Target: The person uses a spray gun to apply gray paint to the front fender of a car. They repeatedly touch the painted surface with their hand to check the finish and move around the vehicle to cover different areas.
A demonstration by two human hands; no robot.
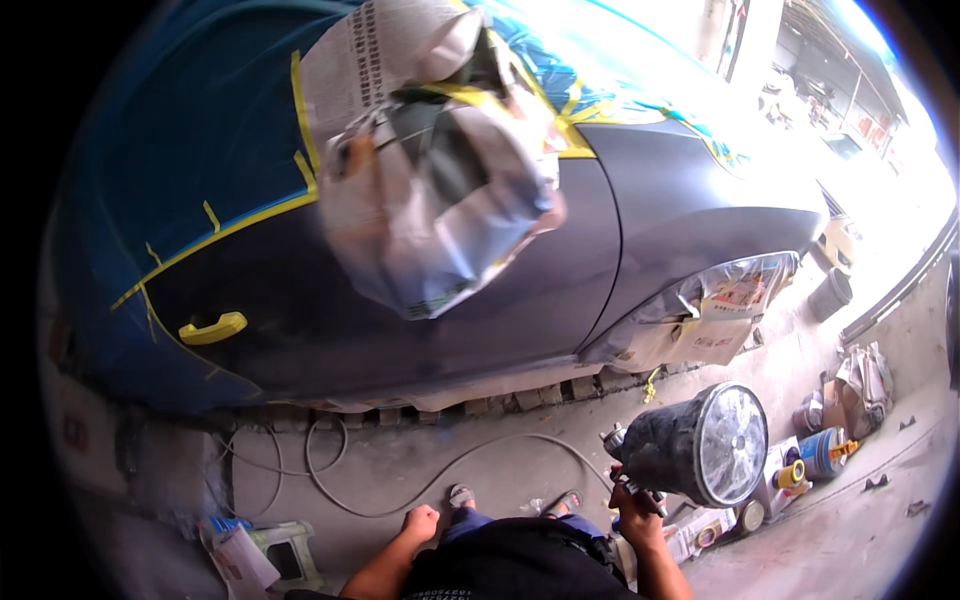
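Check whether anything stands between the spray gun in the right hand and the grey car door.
Nothing visible blocks it. The right hand holds the spray gun up over bare floor; the air hose lies on the ground below. The car door faces it openly, with only the newspaper-wrapped mirror jutting out higher up.

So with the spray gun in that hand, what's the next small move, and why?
Probably raise the spray gun in the right hand toward the grey car door. The gun hangs low, apart from the car, while windows and door handle are already masked. The left hand is a free fist.
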